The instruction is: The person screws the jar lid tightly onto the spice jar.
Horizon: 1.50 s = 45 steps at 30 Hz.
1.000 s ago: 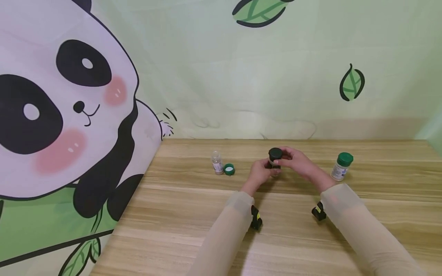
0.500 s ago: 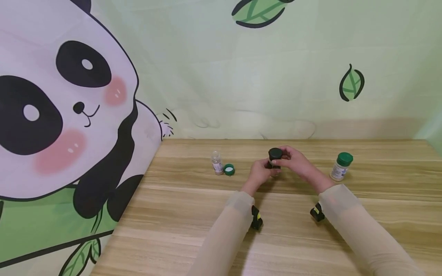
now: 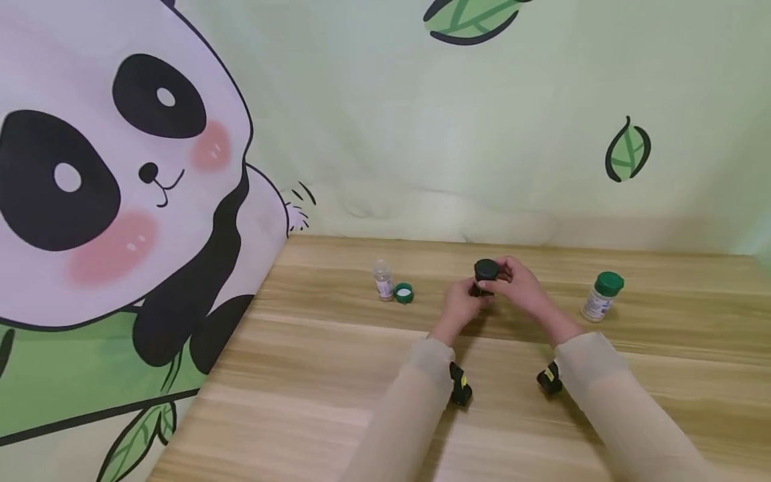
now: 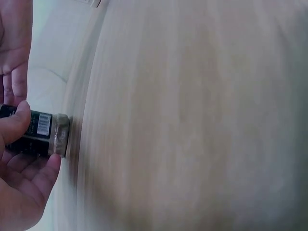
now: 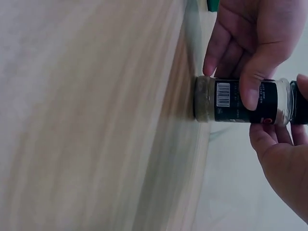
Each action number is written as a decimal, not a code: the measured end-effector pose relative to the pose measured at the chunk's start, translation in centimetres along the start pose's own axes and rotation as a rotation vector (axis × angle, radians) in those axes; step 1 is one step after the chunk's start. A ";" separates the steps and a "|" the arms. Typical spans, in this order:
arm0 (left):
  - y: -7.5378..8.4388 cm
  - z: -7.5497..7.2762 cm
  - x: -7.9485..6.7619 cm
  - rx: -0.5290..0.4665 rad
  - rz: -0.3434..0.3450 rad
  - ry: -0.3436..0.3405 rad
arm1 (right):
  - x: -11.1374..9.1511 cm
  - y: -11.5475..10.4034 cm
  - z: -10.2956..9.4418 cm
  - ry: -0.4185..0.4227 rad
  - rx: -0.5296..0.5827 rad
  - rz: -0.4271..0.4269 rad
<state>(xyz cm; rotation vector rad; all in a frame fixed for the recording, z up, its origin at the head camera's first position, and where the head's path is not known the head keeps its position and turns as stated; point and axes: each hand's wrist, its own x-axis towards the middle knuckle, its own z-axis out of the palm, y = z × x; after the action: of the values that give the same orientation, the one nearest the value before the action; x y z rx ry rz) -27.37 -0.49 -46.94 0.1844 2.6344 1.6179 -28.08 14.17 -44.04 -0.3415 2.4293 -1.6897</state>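
A dark-labelled jar (image 5: 267,103) is held upright towards the counter's (image 3: 301,388) far edge; whether its base touches the wood I cannot tell. The left hand's (image 3: 462,306) grip wraps snugly around the label; the right hand's (image 3: 521,286) is curled at the black cap (image 3: 486,269). Leftward, a clear bottle (image 3: 383,284) stands just beside a green cap (image 3: 404,292); rightward, a green-topped jar (image 3: 596,304) stands.
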 end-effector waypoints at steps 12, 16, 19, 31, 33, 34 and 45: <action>0.4 -0.6 1.2 0.078 -0.003 0.007 | 0.7 -0.5 0.4 0.082 0.027 -0.014; 0.6 -0.6 1.0 0.081 -0.018 0.002 | 0.5 -0.7 0.5 0.065 0.036 0.013; 0.7 -0.7 0.8 0.054 -0.031 -0.021 | 0.4 -0.7 0.1 -0.002 0.064 0.030; 0.3 -0.7 0.5 0.026 -0.032 -0.042 | 0.3 -0.6 -1.3 -0.176 -0.002 -0.007; 0.3 -0.6 0.5 0.018 -0.043 -0.032 | 0.3 -0.6 -1.2 -0.164 0.004 0.002; 0.3 -0.6 0.5 0.016 -0.049 -0.028 | 0.3 -0.7 -1.2 -0.156 0.006 0.006; 0.4 -0.3 0.1 0.015 -0.056 -0.033 | 0.2 -0.3 -0.8 -0.083 -0.008 0.038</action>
<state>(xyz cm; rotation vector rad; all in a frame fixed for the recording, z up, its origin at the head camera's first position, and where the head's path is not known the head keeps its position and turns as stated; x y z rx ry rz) -27.50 -0.57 -46.49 0.1353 2.6035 1.5647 -28.49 14.72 -43.52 -0.3575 2.3686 -1.6178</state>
